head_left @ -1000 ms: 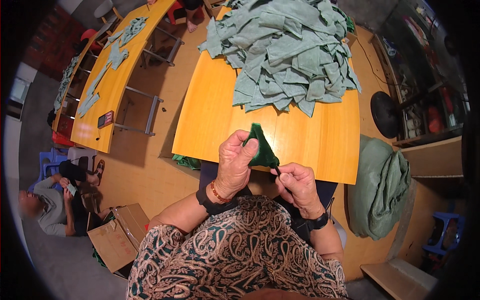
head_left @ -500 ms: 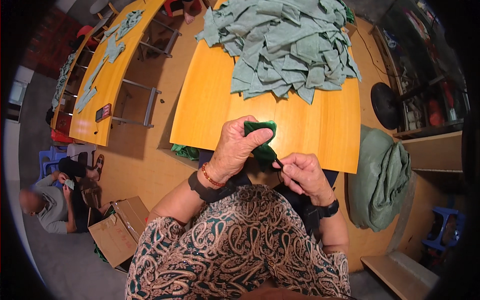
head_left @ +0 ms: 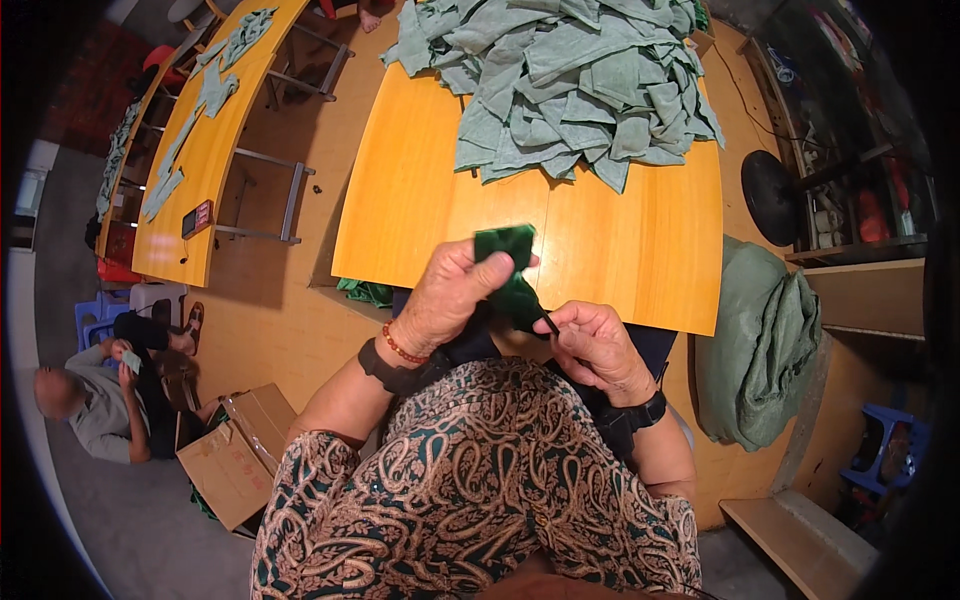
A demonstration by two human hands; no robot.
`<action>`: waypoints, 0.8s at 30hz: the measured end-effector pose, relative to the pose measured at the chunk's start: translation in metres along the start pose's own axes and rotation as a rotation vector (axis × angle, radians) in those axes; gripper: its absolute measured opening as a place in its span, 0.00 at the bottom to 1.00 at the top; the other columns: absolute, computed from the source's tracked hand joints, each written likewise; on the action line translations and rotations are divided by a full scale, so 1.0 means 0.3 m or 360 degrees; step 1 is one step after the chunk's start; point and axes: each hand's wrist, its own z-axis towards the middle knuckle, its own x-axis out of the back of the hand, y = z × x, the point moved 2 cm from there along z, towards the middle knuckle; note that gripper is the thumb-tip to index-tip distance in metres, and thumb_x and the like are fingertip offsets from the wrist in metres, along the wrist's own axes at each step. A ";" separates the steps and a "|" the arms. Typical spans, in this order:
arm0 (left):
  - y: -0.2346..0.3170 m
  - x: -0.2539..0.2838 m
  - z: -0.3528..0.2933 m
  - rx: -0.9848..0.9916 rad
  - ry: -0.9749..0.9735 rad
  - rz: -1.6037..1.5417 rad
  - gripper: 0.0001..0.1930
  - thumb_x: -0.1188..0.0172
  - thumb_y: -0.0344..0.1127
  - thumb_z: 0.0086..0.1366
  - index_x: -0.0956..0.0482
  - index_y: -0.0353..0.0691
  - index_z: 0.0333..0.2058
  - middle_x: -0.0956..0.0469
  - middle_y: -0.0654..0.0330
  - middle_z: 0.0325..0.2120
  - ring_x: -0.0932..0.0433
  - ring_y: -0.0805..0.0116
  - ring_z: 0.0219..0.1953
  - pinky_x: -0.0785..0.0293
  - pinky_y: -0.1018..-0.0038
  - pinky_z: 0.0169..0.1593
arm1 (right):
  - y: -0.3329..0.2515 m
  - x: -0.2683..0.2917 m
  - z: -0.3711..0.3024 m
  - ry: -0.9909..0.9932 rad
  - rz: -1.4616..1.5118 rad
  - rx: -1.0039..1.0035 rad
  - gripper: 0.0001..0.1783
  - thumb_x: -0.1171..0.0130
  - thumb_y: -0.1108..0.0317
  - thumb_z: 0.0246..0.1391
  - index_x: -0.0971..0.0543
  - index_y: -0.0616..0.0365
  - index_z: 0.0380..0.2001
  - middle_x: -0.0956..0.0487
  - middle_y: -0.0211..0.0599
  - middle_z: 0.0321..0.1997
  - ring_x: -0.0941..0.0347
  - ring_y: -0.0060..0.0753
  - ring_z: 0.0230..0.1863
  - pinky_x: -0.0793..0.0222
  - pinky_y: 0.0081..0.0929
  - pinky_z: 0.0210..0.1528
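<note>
My left hand (head_left: 460, 288) is closed on a small, shiny dark-green piece of cloth (head_left: 507, 243), thumb laid flat over it. The cloth stands up above the fingers and hangs down toward my right hand. With thumb and fingers pinched, my right hand (head_left: 595, 345) grips a thin black stick-like thing (head_left: 549, 322), whose tip meets the lower corner of the cloth. Whether that tip is inside the cloth, I cannot tell. Both hands are held over the near edge of the yellow table (head_left: 420, 200). Beyond them lies a big heap of pale green cloth pieces (head_left: 590, 90).
On the right stands a bulging green sack (head_left: 755, 350), with a black round base (head_left: 768, 197) behind it. At left, a cardboard box (head_left: 240, 455) sits near a seated person (head_left: 110, 400) holding a small pale piece. Another yellow table (head_left: 215, 150) carries cloth strips.
Both hands, the green cloth and the black stick-like thing have shifted slightly left in view. The cloth now shows more of its flat face. The whole view has shifted a little.
</note>
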 end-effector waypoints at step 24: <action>-0.053 0.969 -0.306 -0.0780 0.2190 -0.0960 0.14 0.57 0.40 0.75 0.27 0.36 0.44 0.22 0.56 0.37 0.20 0.59 0.37 0.20 0.59 0.40 | -0.041 0.135 0.107 0.0874 -0.0323 0.0581 0.11 0.49 0.67 0.66 0.24 0.63 0.43 0.28 0.28 0.21 0.42 0.15 0.09 0.48 0.12 0.09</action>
